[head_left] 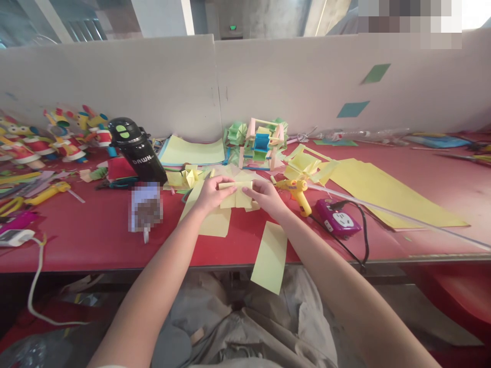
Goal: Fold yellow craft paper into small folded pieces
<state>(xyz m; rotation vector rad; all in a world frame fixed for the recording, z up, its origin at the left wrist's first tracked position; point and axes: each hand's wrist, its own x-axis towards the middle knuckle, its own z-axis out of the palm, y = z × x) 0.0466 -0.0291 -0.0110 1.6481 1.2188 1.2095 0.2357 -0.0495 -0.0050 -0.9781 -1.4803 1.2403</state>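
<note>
Between my two hands is a piece of folded yellow paper (237,197), pinched at its upper corners. My left hand (215,193) grips its left end with thumb and fingers, and my right hand (264,193) grips its right end. Under it on the table lies a flat yellow sheet (215,222). Another yellow sheet (269,255) hangs over the table's front edge beneath my right forearm. Just beyond my hands stands a paper wheel model (262,145) with a pink frame and blue and green folded parts. A yellow glue gun (297,194) lies right of my right hand.
A black bottle (136,151) stands at the left, near several colourful paper figures (65,135). At the right are a purple power socket (338,219) with a cable, a long clear stick (402,213) and large yellow sheets (387,191). A white partition (134,82) closes off the back.
</note>
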